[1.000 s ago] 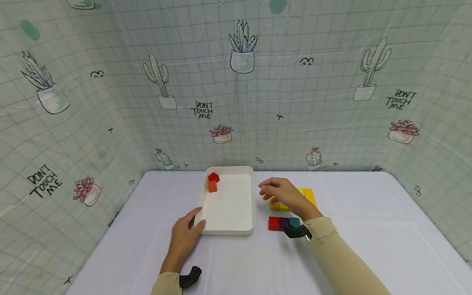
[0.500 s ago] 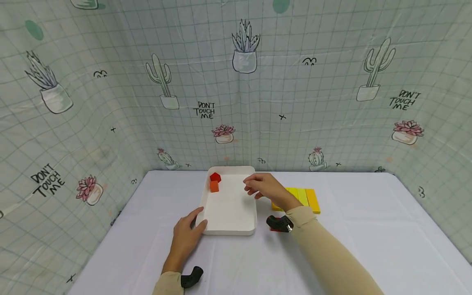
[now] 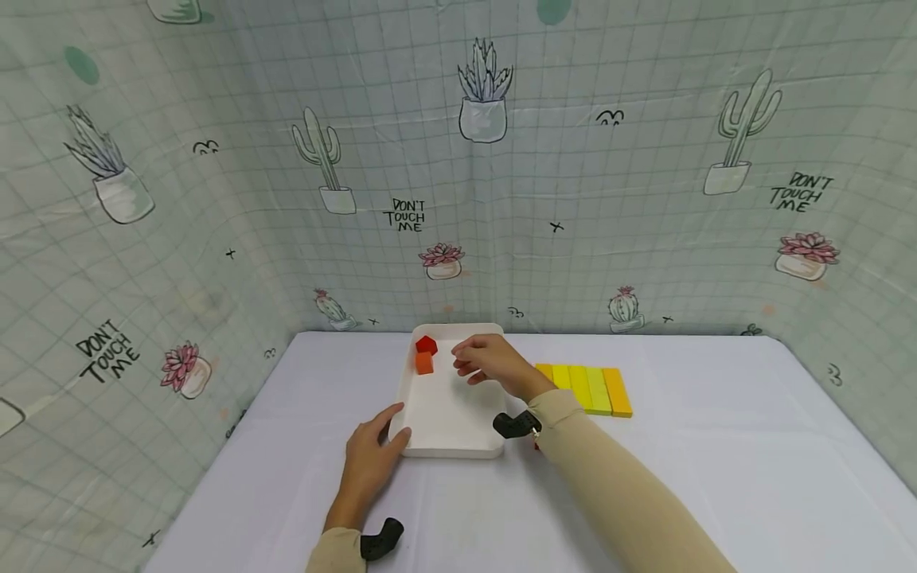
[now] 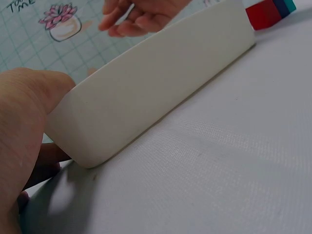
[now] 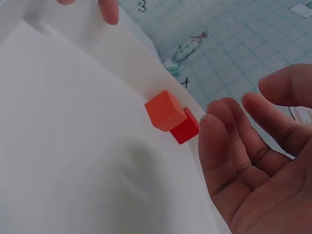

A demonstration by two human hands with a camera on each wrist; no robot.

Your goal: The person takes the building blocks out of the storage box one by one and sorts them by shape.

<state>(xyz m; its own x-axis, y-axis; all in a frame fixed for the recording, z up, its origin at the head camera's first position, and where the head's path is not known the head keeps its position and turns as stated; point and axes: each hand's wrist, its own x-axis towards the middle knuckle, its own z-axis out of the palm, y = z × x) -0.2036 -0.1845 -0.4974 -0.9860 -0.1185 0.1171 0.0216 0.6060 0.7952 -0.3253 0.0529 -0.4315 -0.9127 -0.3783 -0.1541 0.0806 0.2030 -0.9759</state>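
A white tray (image 3: 447, 418) lies on the cloth, its near left corner gripped by my left hand (image 3: 372, 458). In the left wrist view the thumb of that hand (image 4: 53, 87) reaches the tray's rim while other fingers show beyond the corner, low at the wall. Above the tray hovers my right hand (image 3: 497, 362), its fingers loosely bent; the right wrist view shows nothing between the fingers. An orange cube (image 5: 165, 111) stands against the tray's wall, touching a red block (image 5: 185, 129) in the far left corner.
Right of the tray lies a row of yellow and yellow-orange blocks (image 3: 591, 390), partly behind my right forearm. In the left wrist view a red cube (image 4: 263, 14) sits beside dark blue and teal ones. A patterned cloth wall (image 3: 501, 199) rises behind the table.
My right hand has moved left, from beside the yellow blocks to above the tray. The left hand stays at the tray corner. The head view has shifted slightly.
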